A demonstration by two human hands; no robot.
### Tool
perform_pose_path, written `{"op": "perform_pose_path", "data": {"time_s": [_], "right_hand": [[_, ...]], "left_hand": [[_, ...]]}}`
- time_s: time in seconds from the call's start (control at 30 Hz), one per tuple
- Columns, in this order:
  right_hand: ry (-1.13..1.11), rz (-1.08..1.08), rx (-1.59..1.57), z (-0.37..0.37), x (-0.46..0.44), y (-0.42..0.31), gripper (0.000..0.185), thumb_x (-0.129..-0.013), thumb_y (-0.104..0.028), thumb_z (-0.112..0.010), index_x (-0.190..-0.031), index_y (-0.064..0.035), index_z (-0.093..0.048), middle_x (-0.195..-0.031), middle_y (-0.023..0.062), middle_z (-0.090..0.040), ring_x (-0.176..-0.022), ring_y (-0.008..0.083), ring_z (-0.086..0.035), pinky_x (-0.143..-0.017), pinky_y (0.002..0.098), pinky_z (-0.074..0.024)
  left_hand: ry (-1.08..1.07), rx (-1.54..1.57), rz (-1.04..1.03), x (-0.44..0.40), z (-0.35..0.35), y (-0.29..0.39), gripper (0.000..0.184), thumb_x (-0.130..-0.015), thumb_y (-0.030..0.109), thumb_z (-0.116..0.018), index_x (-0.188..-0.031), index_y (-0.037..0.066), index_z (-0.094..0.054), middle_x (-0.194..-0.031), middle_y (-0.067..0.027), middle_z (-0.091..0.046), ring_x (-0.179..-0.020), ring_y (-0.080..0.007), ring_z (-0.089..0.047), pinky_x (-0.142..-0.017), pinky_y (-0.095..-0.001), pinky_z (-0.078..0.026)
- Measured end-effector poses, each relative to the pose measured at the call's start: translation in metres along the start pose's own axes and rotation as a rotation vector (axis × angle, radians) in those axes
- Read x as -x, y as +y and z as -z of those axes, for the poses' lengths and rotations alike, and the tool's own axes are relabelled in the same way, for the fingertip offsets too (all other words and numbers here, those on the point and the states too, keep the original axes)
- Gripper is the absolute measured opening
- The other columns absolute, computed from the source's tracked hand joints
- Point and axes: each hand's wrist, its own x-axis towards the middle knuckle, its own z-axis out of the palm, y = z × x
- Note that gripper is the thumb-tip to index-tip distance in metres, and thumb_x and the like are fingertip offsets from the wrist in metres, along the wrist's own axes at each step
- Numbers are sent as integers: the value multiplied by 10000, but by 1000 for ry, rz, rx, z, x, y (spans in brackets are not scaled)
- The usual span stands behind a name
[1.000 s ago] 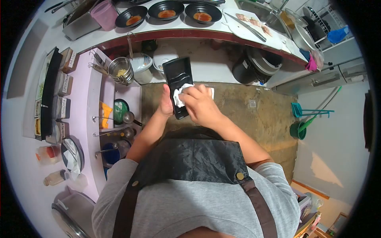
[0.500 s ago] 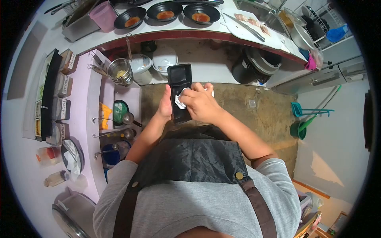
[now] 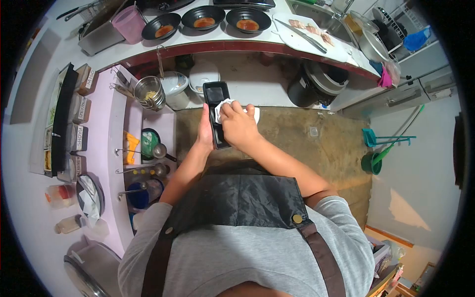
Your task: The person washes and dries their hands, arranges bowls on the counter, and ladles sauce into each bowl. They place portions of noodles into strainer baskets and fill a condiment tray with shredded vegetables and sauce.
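My left hand (image 3: 205, 130) is closed on the left long side of a black rectangular divided tray (image 3: 214, 93), its thumb lying along the edge and the other fingers hidden beneath. The tray is held out in front of my apron, above the floor. My right hand (image 3: 239, 126) presses a crumpled white cloth (image 3: 257, 114) into the middle of the tray with bent fingers. Part of the cloth sticks out to the right of the knuckles. Whether it is fabric or paper, I cannot tell.
Three black bowls with reddish-brown sauce (image 3: 204, 23) line the counter ahead. Right of them, a knife (image 3: 308, 38) and meat pieces lie on a white cutting board (image 3: 292, 38). A black bin (image 3: 304, 85) stands below. Labelled containers (image 3: 79, 109) and hanging ladles (image 3: 159, 150) are on the left.
My right hand and the cloth have moved slightly left and down over the tray. The tray has shifted a little left, and more of the cloth shows on the right.
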Motion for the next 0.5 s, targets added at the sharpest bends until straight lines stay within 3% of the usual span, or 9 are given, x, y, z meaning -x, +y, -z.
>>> {"op": "perform_pose_path", "data": {"time_s": [0.1,0.17,0.2,0.23,0.3,0.33,0.37,0.43,0.5], "right_hand": [[-25,-30,-64,8,3,1,144,-656,-97,-549,-763,-53,-634,-900,88,-526,-957,247,-451,-794,432,-342],[-136,83,-564,10,5,17,153,-643,-22,-531,-762,-16,-627,-837,136,-554,-865,309,-527,-741,424,-416],[-105,76,-738,27,4,22,167,-638,34,-513,-769,5,-613,-782,168,-575,-763,342,-570,-703,405,-456],[-31,4,-751,36,0,30,145,-656,10,-548,-787,-2,-608,-765,169,-586,-755,326,-585,-694,409,-459],[75,-418,-912,62,-16,30,113,-657,-10,-568,-768,1,-590,-782,173,-591,-774,334,-582,-700,401,-463],[260,-357,-933,58,-23,34,117,-693,-19,-600,-809,1,-595,-818,156,-594,-752,310,-584,-682,366,-466],[264,-360,-932,46,-29,38,117,-693,-19,-600,-809,1,-595,-818,156,-594,-752,310,-584,-682,366,-466],[239,-16,-498,9,-34,38,107,-685,-8,-580,-790,5,-590,-813,162,-592,-753,345,-567,-688,396,-465],[200,105,-541,4,-29,23,145,-630,48,-532,-758,11,-590,-818,162,-578,-801,355,-535,-711,410,-445]], "left_hand": [[-20,6,-37,-1,8,-4,708,-841,649,-253,-1147,52,-479,-1084,-109,-560,-1001,-227,-551,-879,-374,-437],[-28,20,-57,1,16,-1,700,-840,646,-262,-1132,52,-492,-1045,-101,-575,-988,-221,-554,-871,-364,-441],[-195,150,-17,3,20,0,692,-838,645,-274,-1127,59,-501,-1031,-100,-582,-969,-215,-562,-852,-345,-453],[-76,111,-88,-3,25,-5,698,-832,651,-278,-1130,61,-503,-1015,-106,-590,-902,-220,-588,-783,-373,-491],[-199,126,71,10,4,4,697,-827,657,-275,-1120,70,-511,-975,-111,-599,-825,-232,-606,-693,-417,-517],[-108,89,61,12,-4,1,701,-822,663,-269,-1115,76,-517,-942,-118,-605,-777,-238,-613,-637,-448,-523],[-245,74,92,11,1,0,666,-830,648,-286,-1143,103,-505,-991,-105,-598,-840,-235,-603,-710,-421,-514],[-68,81,147,6,12,-9,624,-848,617,-303,-1178,118,-480,-1056,-81,-579,-917,-224,-579,-792,-386,-489],[-24,44,99,11,-3,-1,608,-870,579,-301,-1257,120,-399,-1147,-82,-529,-1012,-226,-545,-836,-383,-468]]}}
